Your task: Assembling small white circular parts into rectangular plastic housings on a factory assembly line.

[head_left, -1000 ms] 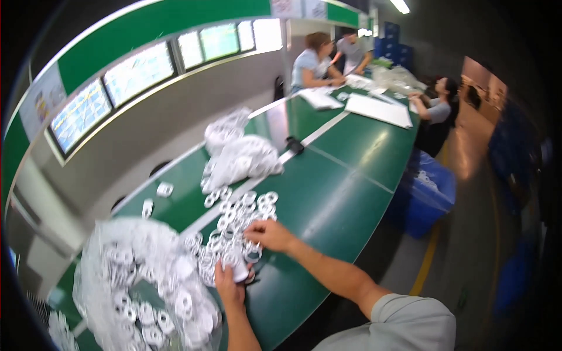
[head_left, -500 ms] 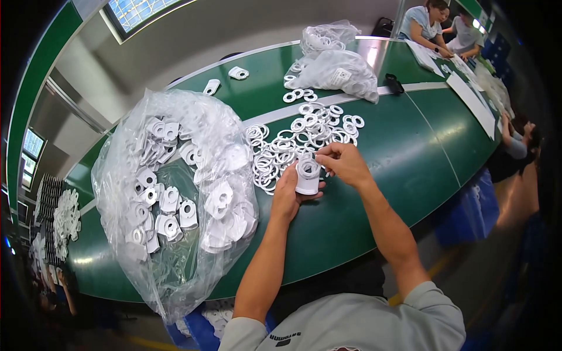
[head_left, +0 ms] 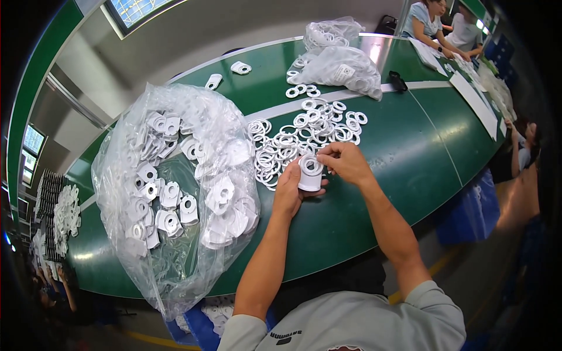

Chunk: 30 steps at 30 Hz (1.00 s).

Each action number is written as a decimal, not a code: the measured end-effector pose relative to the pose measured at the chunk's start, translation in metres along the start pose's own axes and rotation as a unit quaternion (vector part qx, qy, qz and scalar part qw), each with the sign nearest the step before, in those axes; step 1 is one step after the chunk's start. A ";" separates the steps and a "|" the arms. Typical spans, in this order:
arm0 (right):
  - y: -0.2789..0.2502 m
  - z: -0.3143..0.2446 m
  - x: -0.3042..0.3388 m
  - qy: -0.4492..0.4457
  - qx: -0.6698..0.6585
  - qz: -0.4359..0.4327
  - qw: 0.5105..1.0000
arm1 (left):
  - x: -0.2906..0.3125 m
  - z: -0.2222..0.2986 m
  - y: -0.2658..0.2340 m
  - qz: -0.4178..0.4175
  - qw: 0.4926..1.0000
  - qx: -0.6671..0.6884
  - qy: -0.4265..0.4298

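My left hand [head_left: 288,190] is closed around a white plastic part [head_left: 309,183] with one rounded end, fingers behind it and thumb along its left edge. A white ring [head_left: 311,164] lies over the round opening at the part's rounded end. My right hand [head_left: 346,162] has thumb and index finger pinched at the upper right of that ring. Whether the ring is seated or only resting there, I cannot tell. Just beyond my hands spreads a heap of loose white rings [head_left: 281,146]. To the left stands a large open clear bag [head_left: 175,281] with many similar white parts [head_left: 170,224].
Tied clear bags of rings [head_left: 345,70] sit at the table's far side, near a small black object [head_left: 397,81]. Two white parts [head_left: 240,68] lie at the far left of the green table [head_left: 398,175]. A blue bin [head_left: 468,210] stands below its right edge; other people work at both ends.
The ring now sits more squarely over the part's opening, with my right fingers still on its edge. My hands have barely shifted.
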State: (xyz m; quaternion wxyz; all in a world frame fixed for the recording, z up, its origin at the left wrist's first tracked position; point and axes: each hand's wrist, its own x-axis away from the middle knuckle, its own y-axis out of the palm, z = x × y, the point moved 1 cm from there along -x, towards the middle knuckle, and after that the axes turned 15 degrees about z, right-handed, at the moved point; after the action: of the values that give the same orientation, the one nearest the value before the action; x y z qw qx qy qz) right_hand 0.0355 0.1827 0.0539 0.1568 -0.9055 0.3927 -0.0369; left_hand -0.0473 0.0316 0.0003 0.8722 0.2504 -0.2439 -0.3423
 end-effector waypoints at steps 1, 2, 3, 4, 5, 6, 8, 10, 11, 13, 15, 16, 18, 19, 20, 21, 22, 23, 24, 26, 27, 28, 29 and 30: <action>0.000 0.000 0.000 -0.002 0.014 0.001 1.000 | 0.000 0.000 0.000 0.002 1.000 -0.002 0.000; 0.001 0.000 -0.001 -0.004 0.028 0.001 1.000 | -0.001 0.000 0.000 0.004 1.000 -0.003 0.000; 0.001 0.000 -0.001 -0.003 0.028 0.001 1.000 | -0.001 0.000 -0.001 0.004 1.000 -0.003 0.000; 0.002 -0.002 0.000 -0.017 0.041 0.008 0.999 | -0.002 0.000 -0.002 0.004 1.000 0.000 -0.004; 0.003 -0.003 0.000 -0.031 0.053 0.015 0.998 | -0.003 0.000 -0.003 0.003 1.000 0.003 -0.007; 0.005 -0.003 0.000 -0.031 0.053 0.014 0.998 | -0.004 0.001 -0.004 0.004 1.000 0.003 -0.006; 0.008 -0.001 0.001 -0.086 0.071 0.039 0.993 | -0.005 0.001 -0.004 0.001 1.000 -0.023 -0.007; 0.006 0.000 0.000 -0.090 0.070 0.039 0.993 | -0.007 0.001 -0.001 0.002 0.999 -0.034 -0.001; 0.003 0.000 -0.001 -0.093 0.070 0.039 0.992 | -0.007 0.001 0.002 0.002 0.999 -0.044 0.004; -0.001 0.003 0.001 -0.074 0.072 0.042 0.994 | -0.004 0.000 0.007 0.008 0.999 -0.052 0.013; 0.006 0.014 -0.005 -0.076 0.080 -0.012 0.994 | -0.013 -0.009 -0.010 0.021 0.995 -0.064 0.074; 0.016 0.019 0.001 -0.043 0.055 -0.023 0.997 | -0.020 -0.017 -0.026 0.048 0.978 -0.131 0.153; 0.021 0.032 0.001 -0.079 0.021 -0.083 0.993 | -0.015 -0.016 -0.020 0.056 0.984 -0.123 0.120; 0.024 0.023 0.005 -0.114 0.044 -0.070 0.990 | -0.012 -0.012 -0.023 0.053 0.976 -0.141 0.156; 0.026 0.032 0.004 -0.119 0.048 -0.055 0.990 | -0.009 -0.010 -0.018 0.055 0.975 -0.158 0.147; 0.027 0.027 0.005 -0.103 0.042 -0.074 0.991 | -0.007 -0.008 -0.018 0.041 0.975 -0.159 0.150; 0.027 0.026 0.006 -0.143 0.060 -0.053 0.986 | -0.006 -0.007 -0.016 0.048 0.947 -0.231 0.217; 0.026 0.028 0.008 -0.181 0.078 -0.033 0.980 | -0.006 -0.007 -0.012 0.055 0.910 -0.299 0.283; 0.027 0.032 0.010 -0.182 0.080 -0.023 0.980 | -0.005 -0.008 -0.008 0.054 0.899 -0.313 0.302; 0.026 0.035 0.012 -0.236 0.065 0.017 0.969 | 0.000 -0.002 0.005 0.051 0.902 -0.319 0.286; 0.025 0.038 0.013 -0.236 0.066 0.023 0.969 | 0.000 -0.002 0.008 0.057 0.906 -0.324 0.267; 0.026 0.036 0.015 -0.238 0.067 0.025 0.969 | -0.003 -0.002 0.004 0.049 0.908 -0.317 0.270; 0.028 0.034 0.015 -0.239 0.067 0.026 0.968 | -0.004 -0.002 0.000 0.048 0.907 -0.318 0.272; 0.029 0.034 0.015 -0.245 0.057 0.036 0.967 | -0.004 -0.001 -0.004 0.042 0.903 -0.324 0.279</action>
State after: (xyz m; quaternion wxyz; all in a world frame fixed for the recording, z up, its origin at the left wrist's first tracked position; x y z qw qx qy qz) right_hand 0.0320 0.1620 0.0120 0.3012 -0.8614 0.3721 0.1697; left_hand -0.0509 0.0326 -0.0042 0.9512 0.0289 0.1232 -0.2815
